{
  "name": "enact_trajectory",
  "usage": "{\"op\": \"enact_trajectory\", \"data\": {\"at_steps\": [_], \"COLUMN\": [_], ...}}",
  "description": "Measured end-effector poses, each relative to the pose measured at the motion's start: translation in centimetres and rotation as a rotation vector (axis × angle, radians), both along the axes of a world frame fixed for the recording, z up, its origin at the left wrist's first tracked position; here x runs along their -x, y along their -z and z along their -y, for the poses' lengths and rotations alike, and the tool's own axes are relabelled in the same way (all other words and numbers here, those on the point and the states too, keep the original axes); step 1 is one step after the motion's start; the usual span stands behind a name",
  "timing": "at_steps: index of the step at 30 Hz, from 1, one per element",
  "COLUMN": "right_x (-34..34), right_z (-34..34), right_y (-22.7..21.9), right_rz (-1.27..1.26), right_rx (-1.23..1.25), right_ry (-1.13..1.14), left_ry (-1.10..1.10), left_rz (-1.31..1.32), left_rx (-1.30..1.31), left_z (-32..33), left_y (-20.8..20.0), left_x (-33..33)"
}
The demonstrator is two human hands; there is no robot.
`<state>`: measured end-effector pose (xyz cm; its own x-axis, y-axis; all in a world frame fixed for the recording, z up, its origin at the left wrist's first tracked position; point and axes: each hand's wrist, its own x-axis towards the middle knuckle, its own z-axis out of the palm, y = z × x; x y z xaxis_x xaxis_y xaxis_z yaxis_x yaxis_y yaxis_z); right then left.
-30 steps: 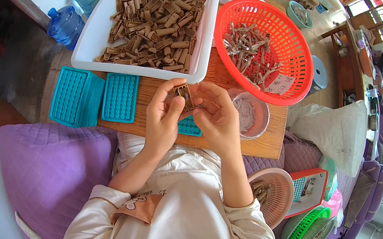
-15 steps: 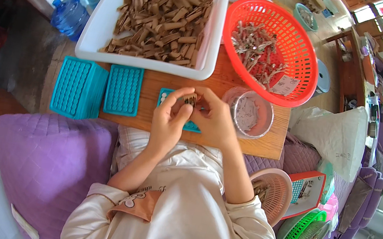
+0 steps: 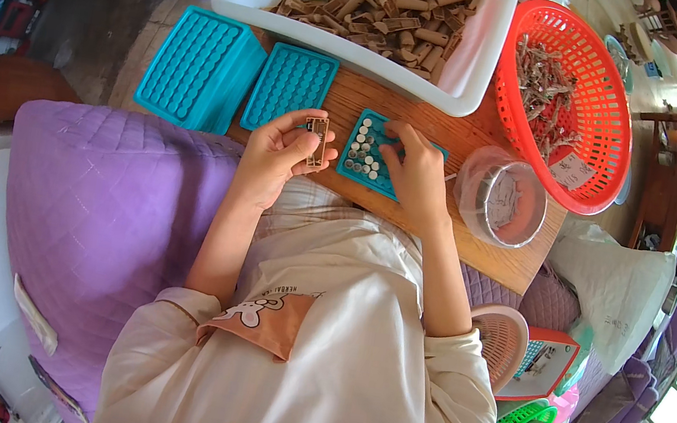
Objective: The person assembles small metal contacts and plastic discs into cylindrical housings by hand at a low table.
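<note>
My left hand [image 3: 273,154] is closed around a small brown rectangular housing [image 3: 315,140], held up in front of the table's near edge. Its hollow side faces me, and small parts inside it are too fine to make out. Over a small teal tray [image 3: 349,163] my right hand [image 3: 417,166] reaches down, with thumb and index finger apart at the tray's contents. Several white and silvery round pieces [image 3: 369,164] lie in that tray. The right hand covers part of it.
A white bin [image 3: 462,86] of brown housings stands beyond the hands. Stacked teal trays [image 3: 193,72] and another teal tray [image 3: 291,86] are at left. To the right are a clear round tub [image 3: 467,200] and a red basket [image 3: 613,104] with metal strips.
My hands have parted from around the brown housing. The left keeps it, while the right has moved over to the teal tray. The whole view has shifted and tilted.
</note>
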<state>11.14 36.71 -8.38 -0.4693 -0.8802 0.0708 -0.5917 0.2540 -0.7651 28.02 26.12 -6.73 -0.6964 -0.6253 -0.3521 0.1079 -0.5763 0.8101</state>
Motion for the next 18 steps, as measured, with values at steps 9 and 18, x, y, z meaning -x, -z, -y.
{"op": "enact_trajectory", "data": {"at_steps": [9,18], "right_x": [-0.9,-4.1], "right_z": [1.3,1.2], "right_y": [0.9,-2.7], "right_rz": [-0.178,-0.111], "right_rx": [0.005,0.534], "right_ry": [-0.039,0.008], "left_ry": [0.052,0.081], "left_rz": [-0.034,-0.046], "left_rx": [-0.018,-0.017], "left_z": [-0.7,-1.4], "left_y": [-0.3,-0.5], "left_x": [0.0,0.7]}}
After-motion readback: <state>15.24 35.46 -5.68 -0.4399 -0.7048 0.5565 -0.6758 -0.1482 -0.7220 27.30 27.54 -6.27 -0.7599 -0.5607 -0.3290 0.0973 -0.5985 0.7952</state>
